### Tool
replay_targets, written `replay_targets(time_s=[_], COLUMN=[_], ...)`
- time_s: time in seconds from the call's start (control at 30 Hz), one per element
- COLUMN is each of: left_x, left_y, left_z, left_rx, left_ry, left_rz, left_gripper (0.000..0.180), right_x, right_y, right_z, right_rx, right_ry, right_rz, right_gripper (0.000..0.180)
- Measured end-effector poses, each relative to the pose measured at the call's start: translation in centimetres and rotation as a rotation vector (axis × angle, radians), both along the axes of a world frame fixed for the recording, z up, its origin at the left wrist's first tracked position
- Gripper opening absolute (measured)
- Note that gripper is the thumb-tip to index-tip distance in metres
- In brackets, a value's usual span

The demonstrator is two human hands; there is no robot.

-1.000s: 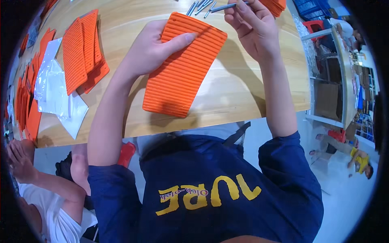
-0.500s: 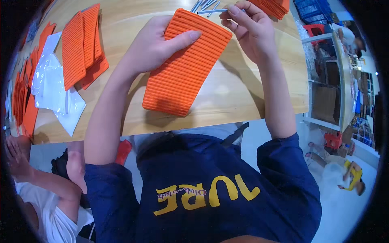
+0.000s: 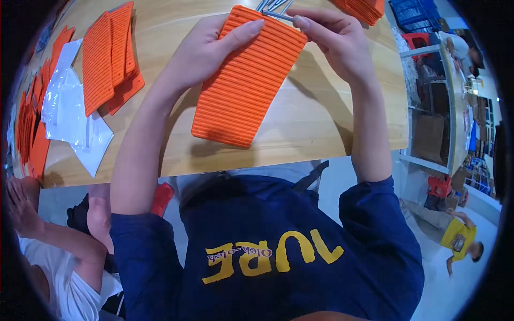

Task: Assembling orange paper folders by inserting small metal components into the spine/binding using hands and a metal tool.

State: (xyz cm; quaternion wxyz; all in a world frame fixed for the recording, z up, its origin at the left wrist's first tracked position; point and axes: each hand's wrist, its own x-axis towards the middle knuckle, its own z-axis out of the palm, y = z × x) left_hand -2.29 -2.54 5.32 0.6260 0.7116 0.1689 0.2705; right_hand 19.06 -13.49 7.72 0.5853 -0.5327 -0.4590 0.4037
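My left hand point(image 3: 211, 51) grips an orange ribbed panel point(image 3: 243, 88) by its upper left side, thumb on the ribs and fingers out of sight behind it. The panel is tapered, wider at the top, and held tilted above the wooden table. My right hand point(image 3: 340, 45) pinches a thin metal rod point(image 3: 278, 16) between thumb and fingers. The rod lies along the panel's top edge, its far end near the upper left corner; whether it has entered the panel I cannot tell. Several loose metal rods point(image 3: 273, 6) rest on the table just beyond the panel.
Orange ribbed panels point(image 3: 110, 59) lie stacked at the left beside clear plastic bags point(image 3: 69, 112). More orange panels point(image 3: 361, 9) are at the far right. A person's hand point(image 3: 24, 208) is at the lower left. Shelving point(image 3: 431, 107) and a person in yellow point(image 3: 458, 235) are at the right.
My right hand has moved the rod down to the panel's top edge, its fingers closing in. The panel has shifted slightly upward and right. The person in yellow has moved nearer.
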Motion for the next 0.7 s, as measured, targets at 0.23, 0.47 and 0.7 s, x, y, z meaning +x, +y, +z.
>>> replay_targets(time_s=[0.23, 0.47, 0.7], left_x=[-0.2, -0.4, -0.4], left_y=[0.4, 1.2, 1.0], left_z=[0.5, 0.0, -0.4], left_rx=[0.086, 0.165, 0.174], left_ry=[0.06, 0.113, 0.069], left_rz=[-0.049, -0.1, -0.109], left_gripper=[0.03, 0.029, 0.034], right_x=[0.3, 0.4, 0.6], right_y=[-0.5, -0.4, -0.9], right_z=[0.8, 0.7, 1.0], right_rx=[-0.007, -0.143, 0.001], right_ry=[-0.175, -0.118, -0.309], right_rz=[0.152, 0.147, 0.221], right_gripper=[0.025, 0.021, 0.023])
